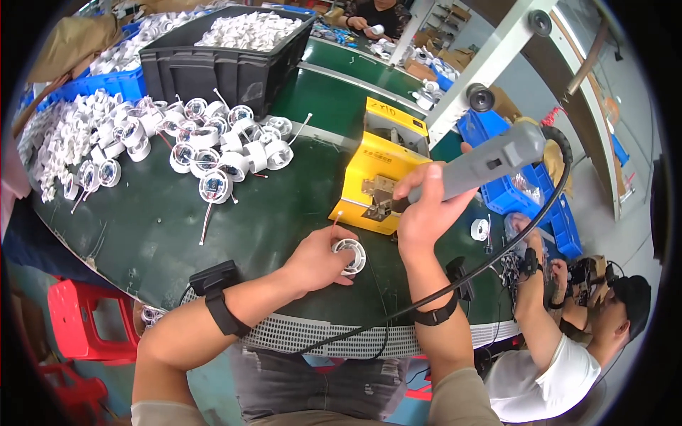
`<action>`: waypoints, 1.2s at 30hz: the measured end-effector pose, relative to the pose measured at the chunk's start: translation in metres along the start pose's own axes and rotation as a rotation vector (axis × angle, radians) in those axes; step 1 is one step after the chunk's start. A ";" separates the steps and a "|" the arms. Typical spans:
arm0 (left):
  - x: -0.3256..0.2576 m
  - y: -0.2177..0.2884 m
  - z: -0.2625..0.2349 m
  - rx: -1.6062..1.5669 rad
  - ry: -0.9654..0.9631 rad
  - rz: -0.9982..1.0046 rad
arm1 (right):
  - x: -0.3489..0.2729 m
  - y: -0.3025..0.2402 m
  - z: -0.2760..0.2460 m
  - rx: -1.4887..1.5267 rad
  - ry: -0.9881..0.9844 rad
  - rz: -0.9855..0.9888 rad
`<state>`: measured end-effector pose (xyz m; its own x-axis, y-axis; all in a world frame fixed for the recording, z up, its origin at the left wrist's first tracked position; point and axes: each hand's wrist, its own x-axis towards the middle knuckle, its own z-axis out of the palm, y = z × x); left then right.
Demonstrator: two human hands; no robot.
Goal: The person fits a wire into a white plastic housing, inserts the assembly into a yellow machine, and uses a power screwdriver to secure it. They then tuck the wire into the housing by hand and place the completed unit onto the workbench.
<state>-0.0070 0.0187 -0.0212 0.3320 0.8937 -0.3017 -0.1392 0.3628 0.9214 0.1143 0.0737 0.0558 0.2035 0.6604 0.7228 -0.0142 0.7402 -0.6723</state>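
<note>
My right hand [425, 216] is wrapped around a grey electric screwdriver [490, 160], which slants down to the left. Its lower end is at the metal front part [380, 197] of a yellow screw feeder [391, 160]; whether the tip touches is hidden. Close to the table's near edge, my left hand [318, 257] grips a round white plastic housing [359, 257] between thumb and fingers. The open ring of the housing faces up, and a thin wire [338, 217] sticks up beside the fingers. A black cable [526, 238] runs from the screwdriver across my right forearm.
White round parts with wires [213, 153] are heaped at the left, before a black crate [213, 71] of small white pieces. Blue bins [508, 188] stand at the right. A co-worker [547, 362] works close by on the right; another person [376, 18] sits across the table. A white post [490, 64] rises behind the feeder.
</note>
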 end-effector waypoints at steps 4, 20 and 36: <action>0.000 0.001 -0.003 -0.043 -0.029 -0.029 | 0.007 0.011 0.003 0.034 0.074 0.045; 0.001 -0.001 -0.001 -0.051 0.004 -0.030 | 0.006 0.019 0.002 0.026 0.039 0.066; 0.004 -0.001 -0.003 -0.053 0.029 -0.013 | 0.003 0.015 0.002 0.022 0.012 0.140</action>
<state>-0.0082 0.0221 -0.0243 0.3073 0.8957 -0.3213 -0.1847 0.3874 0.9032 0.1131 0.0867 0.0485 0.2097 0.7560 0.6201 -0.0649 0.6436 -0.7626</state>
